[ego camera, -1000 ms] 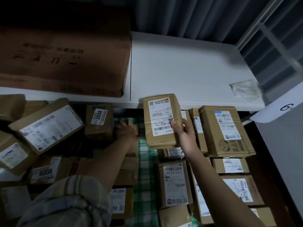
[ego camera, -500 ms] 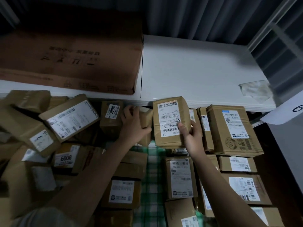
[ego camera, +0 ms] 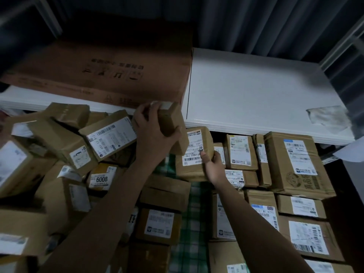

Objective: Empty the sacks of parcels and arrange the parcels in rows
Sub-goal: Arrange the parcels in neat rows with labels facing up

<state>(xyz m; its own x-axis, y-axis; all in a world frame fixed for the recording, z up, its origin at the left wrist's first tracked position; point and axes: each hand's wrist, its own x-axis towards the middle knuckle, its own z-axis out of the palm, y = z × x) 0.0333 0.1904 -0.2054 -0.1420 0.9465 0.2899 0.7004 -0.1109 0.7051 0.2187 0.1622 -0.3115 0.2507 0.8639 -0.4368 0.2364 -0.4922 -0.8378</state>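
Observation:
My left hand (ego camera: 151,133) grips a small brown cardboard parcel (ego camera: 172,125), lifted up by the edge of the white shelf. My right hand (ego camera: 213,166) holds a labelled brown parcel (ego camera: 194,152) by its lower right corner, set at the left end of the back row under the shelf. To the right, brown parcels (ego camera: 295,164) stand in neat rows. On the left, a loose heap of parcels (ego camera: 78,150) lies at odd angles, one marked 6008 (ego camera: 101,179).
A white shelf (ego camera: 256,99) runs across above the parcels, with a large flat brown carton (ego camera: 102,71) on its left half and a crumpled paper (ego camera: 327,117) at the right. Green checked cloth (ego camera: 187,223) shows between heap and rows. A dark curtain hangs behind.
My left hand picked a small parcel out of the gap and raised it to the shelf edge. My right hand lowered the labelled parcel down into the back row.

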